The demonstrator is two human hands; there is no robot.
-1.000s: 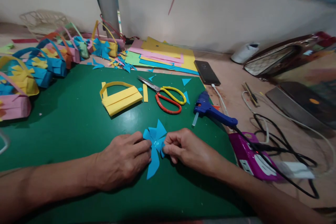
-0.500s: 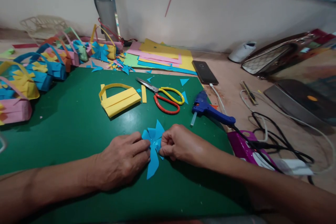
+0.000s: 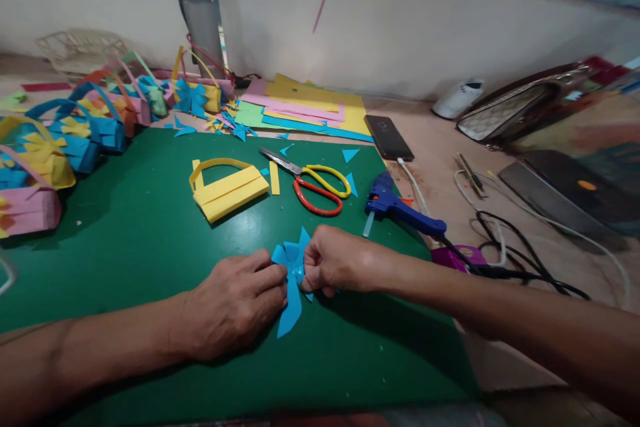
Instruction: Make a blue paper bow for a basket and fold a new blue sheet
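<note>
A blue paper flower (image 3: 291, 300) with pointed petals lies on the green mat, between my two hands. My left hand (image 3: 240, 303) is closed on its left petals, fingertips pressed to the paper. On the other side, my right hand (image 3: 327, 260) pinches the right petals close to the centre, its fingers curled and partly hidden. Beyond them a small yellow paper bag (image 3: 231, 193) with a looped handle rests on the mat. Scissors (image 3: 320, 190) with one red and one yellow handle lie slightly open to its right. A blue glue gun (image 3: 393, 205) sits at the mat's right edge.
Several finished paper bags (image 3: 85, 140) with flowers line the left side. Coloured paper sheets (image 3: 310, 107) and scraps lie at the back. A phone (image 3: 389, 137) on a white cable, black cords (image 3: 515, 240) and a purple object (image 3: 457, 257) are on the right.
My right hand has shifted slightly up and its forearm has lifted, covering more of the purple object. The flower and my left hand stay nearly in place.
</note>
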